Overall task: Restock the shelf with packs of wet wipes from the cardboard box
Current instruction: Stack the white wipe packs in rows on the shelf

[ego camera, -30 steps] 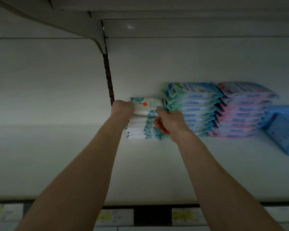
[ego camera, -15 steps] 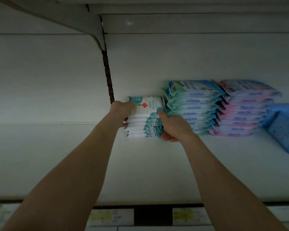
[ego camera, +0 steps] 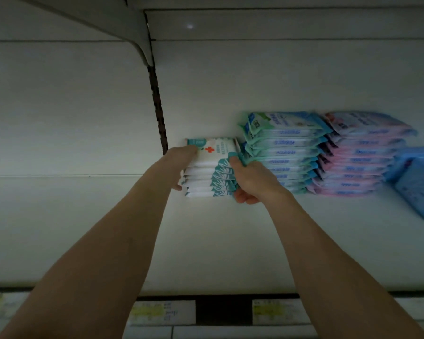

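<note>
From the head camera, both bare forearms reach up and forward onto a white shelf (ego camera: 206,243) in dim light. The left hand (ego camera: 179,165) and the right hand (ego camera: 252,182) clamp a stack of white-and-teal wet wipe packs (ego camera: 209,185) from either end. The stack sits on the shelf near the back panel, just right of the dark slotted upright (ego camera: 158,111). The left hand's fingers curl over the left end of the top pack (ego camera: 217,152), which carries a red cross, and its thumb shows lower down against the stack's left side. The right hand's thumb presses on the top pack's right corner, while its fingers curl round the right side of the stack near the bottom. So each hand is closed on the stack.

Touching the stack's right side stands a taller pile of green-and-blue packs (ego camera: 287,152), and just beside that a pile of pink packs (ego camera: 360,155) of about the same height. Further right, blue packs (ego camera: 419,184) lean at a tilt, cut off by the frame edge. A white bracket (ego camera: 135,35) runs from the top of the upright under the shelf above. Along the shelf's front edge are price labels (ego camera: 162,311), their print too blurred to read
</note>
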The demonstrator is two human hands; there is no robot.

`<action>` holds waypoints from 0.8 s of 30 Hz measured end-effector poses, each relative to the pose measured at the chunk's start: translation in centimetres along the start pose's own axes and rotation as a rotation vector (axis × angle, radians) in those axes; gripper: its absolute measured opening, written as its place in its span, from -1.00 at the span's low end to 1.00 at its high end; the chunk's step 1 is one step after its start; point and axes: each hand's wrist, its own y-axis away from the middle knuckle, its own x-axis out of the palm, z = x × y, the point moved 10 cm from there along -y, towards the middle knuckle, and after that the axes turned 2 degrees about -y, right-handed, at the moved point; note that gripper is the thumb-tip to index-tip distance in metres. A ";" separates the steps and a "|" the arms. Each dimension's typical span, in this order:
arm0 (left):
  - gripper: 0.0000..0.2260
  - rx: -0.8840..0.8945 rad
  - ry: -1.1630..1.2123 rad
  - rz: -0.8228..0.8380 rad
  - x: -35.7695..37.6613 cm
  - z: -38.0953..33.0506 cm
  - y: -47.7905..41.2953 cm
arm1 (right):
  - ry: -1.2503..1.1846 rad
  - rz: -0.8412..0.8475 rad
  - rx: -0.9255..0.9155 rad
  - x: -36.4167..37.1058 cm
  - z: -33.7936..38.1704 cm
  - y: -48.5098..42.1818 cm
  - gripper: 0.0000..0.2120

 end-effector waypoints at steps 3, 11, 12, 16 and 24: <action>-0.68 -0.027 0.040 0.068 0.8 0.2 0.2 | -0.121 0.120 0.099 1.4 -0.6 0.3 -0.42; -0.80 0.052 0.029 0.005 0.9 -0.7 -0.3 | -0.297 0.127 0.102 1.7 -0.6 0.6 -0.52; -0.77 0.054 0.016 0.005 0.9 -0.8 -0.4 | -0.299 0.125 0.101 1.7 -0.7 0.6 -0.52; -0.57 -0.002 -0.078 0.041 1.1 -0.7 0.3 | -0.234 0.167 0.131 1.8 -1.3 0.9 -0.45; -0.23 -0.113 -0.033 0.127 1.6 1.2 -0.3 | -0.117 0.264 0.241 2.3 -2.9 1.5 -0.35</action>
